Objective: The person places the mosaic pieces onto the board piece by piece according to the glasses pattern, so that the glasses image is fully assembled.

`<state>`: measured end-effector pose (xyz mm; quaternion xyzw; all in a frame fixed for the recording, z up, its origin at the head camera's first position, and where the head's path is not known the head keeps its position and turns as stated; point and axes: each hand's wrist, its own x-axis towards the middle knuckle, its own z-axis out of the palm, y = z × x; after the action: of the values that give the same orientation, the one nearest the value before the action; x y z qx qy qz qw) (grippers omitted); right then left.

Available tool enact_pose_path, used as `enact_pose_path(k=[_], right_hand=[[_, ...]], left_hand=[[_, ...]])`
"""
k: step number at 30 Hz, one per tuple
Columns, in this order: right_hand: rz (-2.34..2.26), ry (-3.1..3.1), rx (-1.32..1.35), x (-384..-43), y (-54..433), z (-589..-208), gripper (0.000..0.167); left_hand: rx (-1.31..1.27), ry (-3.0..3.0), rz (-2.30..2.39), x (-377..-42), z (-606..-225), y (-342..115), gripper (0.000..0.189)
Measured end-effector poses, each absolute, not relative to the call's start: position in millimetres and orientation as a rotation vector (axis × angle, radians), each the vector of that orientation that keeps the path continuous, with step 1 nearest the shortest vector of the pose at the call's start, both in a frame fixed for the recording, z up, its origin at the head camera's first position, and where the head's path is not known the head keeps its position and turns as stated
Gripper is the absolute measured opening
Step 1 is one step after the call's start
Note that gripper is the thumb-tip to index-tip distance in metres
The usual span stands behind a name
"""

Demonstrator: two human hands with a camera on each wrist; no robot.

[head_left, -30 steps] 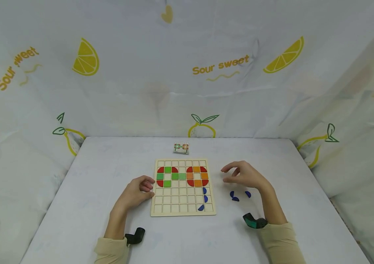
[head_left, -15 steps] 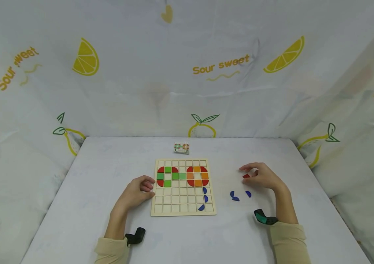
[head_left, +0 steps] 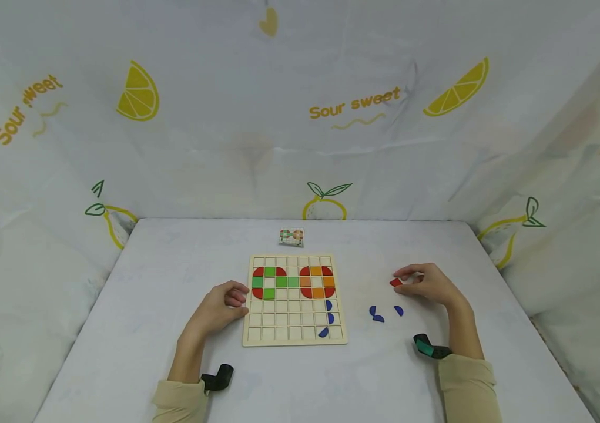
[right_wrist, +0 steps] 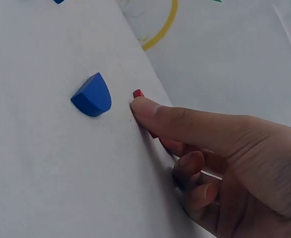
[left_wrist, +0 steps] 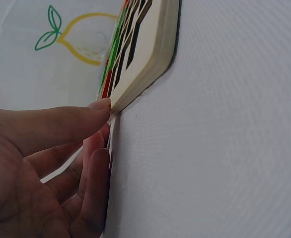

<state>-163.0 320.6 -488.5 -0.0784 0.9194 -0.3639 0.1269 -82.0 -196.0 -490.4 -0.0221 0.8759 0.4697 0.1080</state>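
Note:
My right hand (head_left: pixel 426 283) pinches a small red wooden piece (head_left: pixel 396 282) between thumb and fingers, low over the white table to the right of the board. In the right wrist view the thumb covers most of that red piece (right_wrist: pixel 137 92), so its full outline is hidden. At the left side of the pale wooden grid board (head_left: pixel 282 320), my left hand (head_left: pixel 216 306) rests with relaxed fingers. Its thumb and fingertips touch the board's edge; the left wrist view shows the thumb tip at a corner of the board (left_wrist: pixel 144 74). Red, green and orange pieces fill two ring shapes on the grid.
Three blue rounded pieces (head_left: pixel 329 318) lie on the board's right part. Between board and right hand are three more blue pieces (head_left: pixel 378 319) on the table; one blue piece (right_wrist: pixel 92 95) shows close to the right thumb. A small pattern card (head_left: pixel 291 237) lies behind the board.
My right hand has moved right, away from the board, and its thumb and fingers have closed on the red piece. The left hand and the board stay where they were.

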Motion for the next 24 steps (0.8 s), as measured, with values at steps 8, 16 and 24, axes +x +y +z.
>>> enact_pose_path(k=[8,16,24], right_hand=[[-1.107,2.671,-0.268,-163.0,324.2,-490.5,0.035],[-1.083,2.691,-0.296,-163.6,324.8,-492.2,0.031],[-1.1,2.671,-0.34,-164.7,315.2,-489.9,0.031]], left_hand=[[-0.073,2.577,1.379,-81.8,-490.4,-195.4,0.035],[-0.074,2.59,1.366,-81.7,-489.3,-194.6,0.035],[-0.068,2.592,1.37,-82.0,-490.6,-195.4,0.035]])
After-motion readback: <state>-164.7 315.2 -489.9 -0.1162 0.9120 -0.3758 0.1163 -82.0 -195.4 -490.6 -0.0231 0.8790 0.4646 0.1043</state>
